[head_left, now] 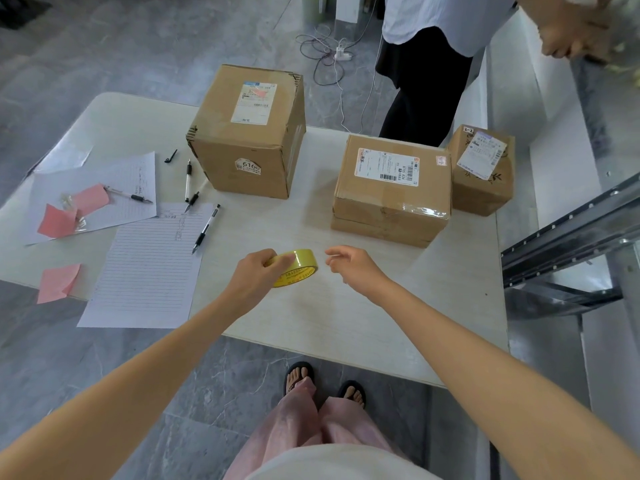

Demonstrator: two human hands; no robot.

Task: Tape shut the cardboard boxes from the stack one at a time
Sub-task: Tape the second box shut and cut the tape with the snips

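Several boxes (pixel 393 199) stand at one o'clock. Our left hand (pixel 256 275) grips the tape roll (pixel 302 262); at its three o'clock, our right hand (pixel 353 265) hovers, fingers loosely spread.

Bright, soft daylight; the boxes (pixel 247 133) cast only faint shadows. Glare whitens the tabletop's (pixel 65 154) far left corner. The tape roll (pixel 298 263) at the middle is sharp, a bystander's hand (pixel 571 39) at top right is smeared, and straight lines bow near the edges.
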